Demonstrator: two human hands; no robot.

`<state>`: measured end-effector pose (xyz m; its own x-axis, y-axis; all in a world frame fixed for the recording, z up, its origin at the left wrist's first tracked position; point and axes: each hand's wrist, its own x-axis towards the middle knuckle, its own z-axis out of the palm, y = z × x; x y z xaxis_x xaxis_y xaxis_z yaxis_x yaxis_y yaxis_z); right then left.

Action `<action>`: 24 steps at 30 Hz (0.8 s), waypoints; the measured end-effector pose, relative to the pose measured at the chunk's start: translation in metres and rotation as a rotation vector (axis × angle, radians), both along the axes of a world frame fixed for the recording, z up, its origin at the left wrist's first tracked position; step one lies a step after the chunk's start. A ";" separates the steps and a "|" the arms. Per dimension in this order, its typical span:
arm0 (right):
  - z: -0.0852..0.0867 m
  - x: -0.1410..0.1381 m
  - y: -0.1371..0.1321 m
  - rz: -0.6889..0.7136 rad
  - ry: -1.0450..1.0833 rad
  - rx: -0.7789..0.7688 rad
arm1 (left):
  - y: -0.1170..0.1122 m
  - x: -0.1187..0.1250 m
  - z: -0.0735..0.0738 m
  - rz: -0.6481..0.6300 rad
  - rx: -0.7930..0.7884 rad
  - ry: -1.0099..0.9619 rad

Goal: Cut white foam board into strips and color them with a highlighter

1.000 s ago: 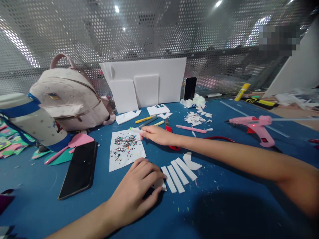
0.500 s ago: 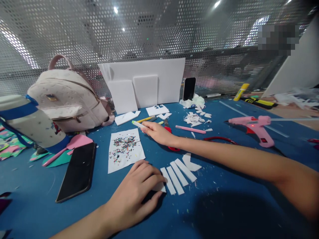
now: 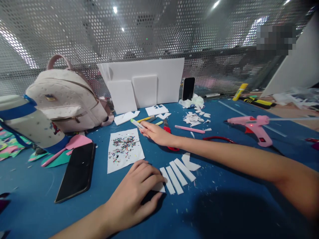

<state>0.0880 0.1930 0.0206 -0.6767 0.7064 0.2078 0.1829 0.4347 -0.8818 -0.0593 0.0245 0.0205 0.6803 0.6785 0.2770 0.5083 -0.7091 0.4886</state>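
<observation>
My right hand point(image 3: 156, 133) reaches across the blue table point(image 3: 224, 199) and pinches a white pen-like stick with a green tip point(image 3: 137, 123), held just above the top right corner of a white sheet covered in coloured glitter bits point(image 3: 124, 149). My left hand point(image 3: 136, 194) rests near the front, fingers curled over the end of a white foam strip point(image 3: 159, 187). Several more white foam strips point(image 3: 178, 172) lie side by side to its right.
A black phone point(image 3: 76, 172) lies at the left. A pale backpack point(image 3: 66, 99) and a blue-and-white bottle point(image 3: 27, 121) stand behind it. White foam boards point(image 3: 149, 83) lean on the mesh wall. A pink glue gun point(image 3: 254, 127), red cutter point(image 3: 168, 131), pens and foam scraps point(image 3: 195, 118) lie further back.
My right hand lifted the white stick off the glitter sheet's upper edge and drew it slightly back and up. My left hand stayed on the strip.
</observation>
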 end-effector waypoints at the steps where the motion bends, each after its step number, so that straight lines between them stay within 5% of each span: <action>1: 0.000 0.000 0.000 -0.003 -0.003 0.004 | 0.000 0.000 0.000 -0.001 0.001 0.000; 16: 0.004 0.005 0.003 0.087 0.056 0.045 | 0.000 -0.001 0.002 -0.007 0.003 0.009; 24: 0.026 0.016 0.000 0.065 0.133 0.191 | 0.000 -0.001 0.002 -0.014 0.009 0.006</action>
